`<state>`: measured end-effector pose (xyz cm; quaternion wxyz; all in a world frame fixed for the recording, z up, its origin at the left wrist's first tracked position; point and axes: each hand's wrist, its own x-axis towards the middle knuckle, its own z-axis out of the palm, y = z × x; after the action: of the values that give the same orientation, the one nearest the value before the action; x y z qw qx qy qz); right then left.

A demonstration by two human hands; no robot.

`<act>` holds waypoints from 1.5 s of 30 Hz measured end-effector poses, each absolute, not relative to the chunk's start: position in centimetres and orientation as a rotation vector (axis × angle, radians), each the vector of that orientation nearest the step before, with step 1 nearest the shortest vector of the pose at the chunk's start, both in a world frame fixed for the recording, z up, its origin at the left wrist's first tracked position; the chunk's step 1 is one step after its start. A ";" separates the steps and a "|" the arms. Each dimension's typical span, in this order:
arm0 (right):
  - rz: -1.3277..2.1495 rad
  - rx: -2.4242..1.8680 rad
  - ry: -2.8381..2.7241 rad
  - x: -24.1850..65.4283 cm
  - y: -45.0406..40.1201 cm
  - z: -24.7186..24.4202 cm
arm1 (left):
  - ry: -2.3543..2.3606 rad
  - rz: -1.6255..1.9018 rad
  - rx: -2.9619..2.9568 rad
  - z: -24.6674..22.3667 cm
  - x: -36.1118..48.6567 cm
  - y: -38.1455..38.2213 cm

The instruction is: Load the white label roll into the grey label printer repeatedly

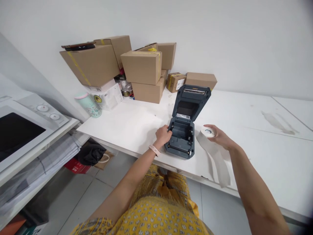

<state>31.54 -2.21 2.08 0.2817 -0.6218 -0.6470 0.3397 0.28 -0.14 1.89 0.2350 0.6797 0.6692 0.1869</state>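
Observation:
A dark grey label printer [178,144] stands on the white table [132,125] with its lid [192,101] raised. Its inner bay looks empty of any roll. My left hand [162,134] grips the printer's left side, fingers curled over the edge. To the right of the printer, my right hand [222,137] holds a white label roll [204,131] by its far side. A loose strip of labels [217,164] trails from the roll down over the table's front edge. The fingertips behind the roll are partly hidden.
Cardboard boxes [141,68] are stacked along the wall, with smaller boxes [199,78] behind the printer. At the left stand a mint tumbler [89,106] and a white carton [107,98]. A microwave [31,117] sits on a shelf unit nearby.

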 end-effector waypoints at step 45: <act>0.349 -1.855 -2.704 16.7 2.1 5.1 | 1.775 0.570 1.725 1.7 0.1 -0.2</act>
<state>16.71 2.13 5.09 -0.0777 -0.5608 -0.8175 0.1054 0.06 -0.16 1.69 0.2965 0.6486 0.6675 0.2143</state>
